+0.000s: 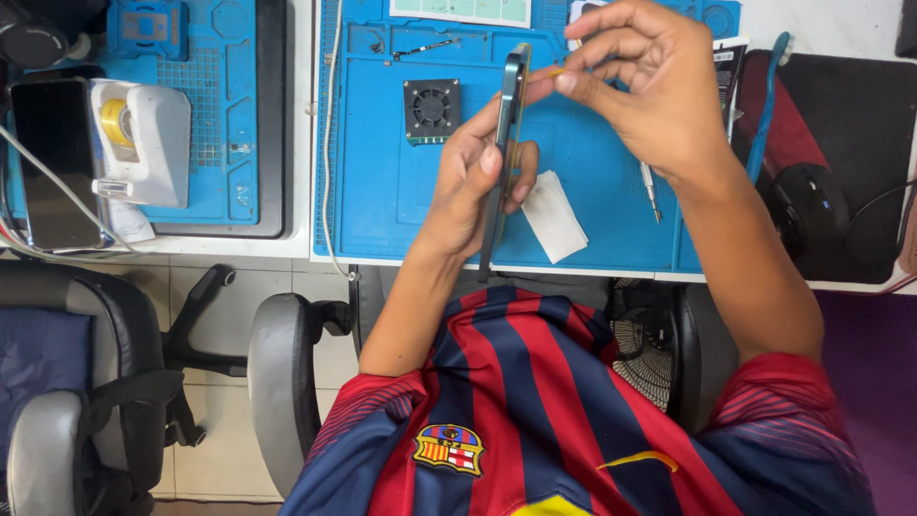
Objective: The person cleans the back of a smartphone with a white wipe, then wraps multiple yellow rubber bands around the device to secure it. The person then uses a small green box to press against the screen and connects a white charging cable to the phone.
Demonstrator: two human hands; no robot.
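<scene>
Head view looks down at the left hand [473, 182], which grips a phone [504, 143] on edge near the middle of the frame, fingers wrapped round its lower half. Just above it the right hand [635, 86] is closed in a pinch on a thin yellowish strip [551, 72] touching the phone's upper edge; what the strip is, I cannot tell.

The phone stands upright on one narrow side with only one hand steadying it, so a hard pull on the strip could probably twist it loose or tear the strip.

Under both hands lies a blue work mat [382, 191]. A small black fan [432, 108] sits left of the phone, a white slip of paper [554, 216] just right of it, and tweezers [650, 189] further right. At the upper left of the frame are a white tape dispenser [143, 143] and a second dark phone [53, 162]. A white cable [328, 143] runs down the mat's left edge, well apart from the hands.
</scene>
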